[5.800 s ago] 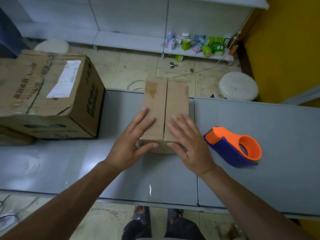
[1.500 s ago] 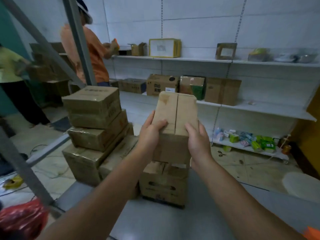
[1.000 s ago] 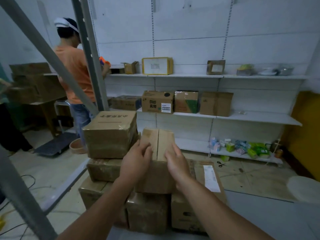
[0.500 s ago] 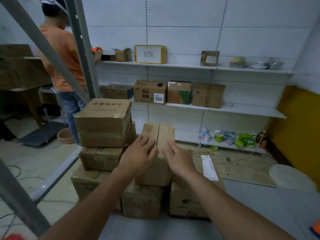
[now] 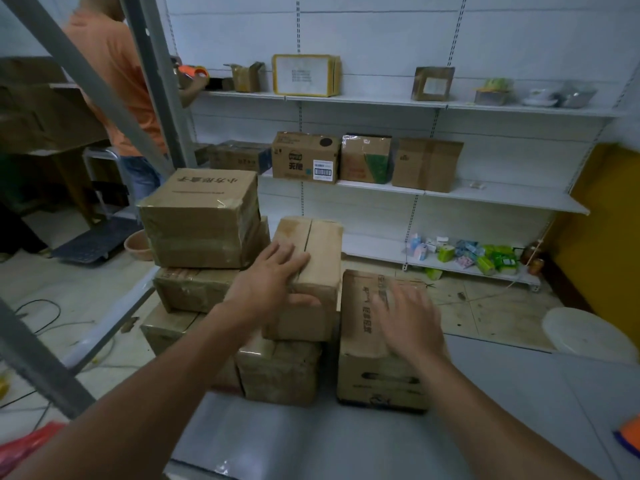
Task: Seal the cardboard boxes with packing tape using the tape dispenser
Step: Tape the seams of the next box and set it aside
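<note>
Motion-blurred right hand (image 5: 408,320) over the printed box (image 5: 377,379); orange tape dispenser (image 5: 629,434) mostly beyond the right edge.

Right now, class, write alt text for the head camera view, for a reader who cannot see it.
A person's left hand rests flat on a small cardboard box atop a stack of boxes, while the blurred right hand hovers open near a neighbouring box. Behind, wall shelves hold more boxes, and a person in orange stands at left.

Item count, packing station.
Stacked boxes (image 5: 201,216) on table (image 5: 311,445): six. Shelf boxes (image 5: 304,157): seven. Hands: two, left hand (image 5: 273,282), right hand (image 5: 408,320). Other person (image 5: 114,64): one.
</note>
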### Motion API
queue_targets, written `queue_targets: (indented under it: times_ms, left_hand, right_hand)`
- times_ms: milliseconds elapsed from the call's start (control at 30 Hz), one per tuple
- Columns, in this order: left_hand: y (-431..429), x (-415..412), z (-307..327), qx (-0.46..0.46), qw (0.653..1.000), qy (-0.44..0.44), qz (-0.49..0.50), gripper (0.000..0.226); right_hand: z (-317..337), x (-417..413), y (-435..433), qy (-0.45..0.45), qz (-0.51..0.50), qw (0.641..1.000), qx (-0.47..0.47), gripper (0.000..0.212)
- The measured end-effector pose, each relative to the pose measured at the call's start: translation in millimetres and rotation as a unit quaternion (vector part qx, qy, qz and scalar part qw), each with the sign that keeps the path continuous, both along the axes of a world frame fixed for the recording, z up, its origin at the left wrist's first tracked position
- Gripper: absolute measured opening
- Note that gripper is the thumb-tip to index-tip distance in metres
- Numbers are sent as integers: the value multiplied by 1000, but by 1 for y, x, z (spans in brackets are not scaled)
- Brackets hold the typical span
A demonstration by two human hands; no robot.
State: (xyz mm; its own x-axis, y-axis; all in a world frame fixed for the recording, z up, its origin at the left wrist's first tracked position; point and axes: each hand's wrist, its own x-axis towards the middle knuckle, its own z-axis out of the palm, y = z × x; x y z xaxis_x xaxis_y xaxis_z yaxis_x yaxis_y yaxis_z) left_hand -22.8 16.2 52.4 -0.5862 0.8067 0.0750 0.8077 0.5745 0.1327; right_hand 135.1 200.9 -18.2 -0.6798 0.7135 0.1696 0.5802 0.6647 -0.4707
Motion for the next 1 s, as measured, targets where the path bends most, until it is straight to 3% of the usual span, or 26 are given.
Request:
queue_targets:
  times_ms: [100, 200, 467, 600, 667, 767, 867, 1000]
  left_hand:
    - [-11, -6, 0, 47, 999, -1, 22, 92]
    - [-15, -6, -6, 56, 998, -16, 3, 94]
    - [-26, -12, -11, 153, 988, -13, -4, 97]
    - [-22, -3, 10, 224, 974, -36, 17, 85]
    - [-13, 5, 18, 216, 976, -23, -14, 82]
    - [5, 22, 7, 149, 987, -15, -65, 80]
    - [15, 27, 1, 153, 986, -21, -57, 79]
    - [23, 29, 19, 165, 986, -14, -33, 79]
  right_hand:
    - [-15, 25, 28, -124, -72, 988, -47, 78]
    - [-22, 26, 29, -97, -58, 983, -146, 81]
    - [-24, 22, 13, -78, -28, 986, -143, 75]
    - [-27, 20, 11, -81, -27, 987, -135, 73]
    - [-28, 19, 13, -77, -29, 987, -140, 66]
    - [-31, 19, 19, -39, -42, 982, -179, 50]
    - [-33, 23, 24, 24, -61, 970, -236, 47]
    - [-31, 30, 25, 103, -74, 919, -374, 47]
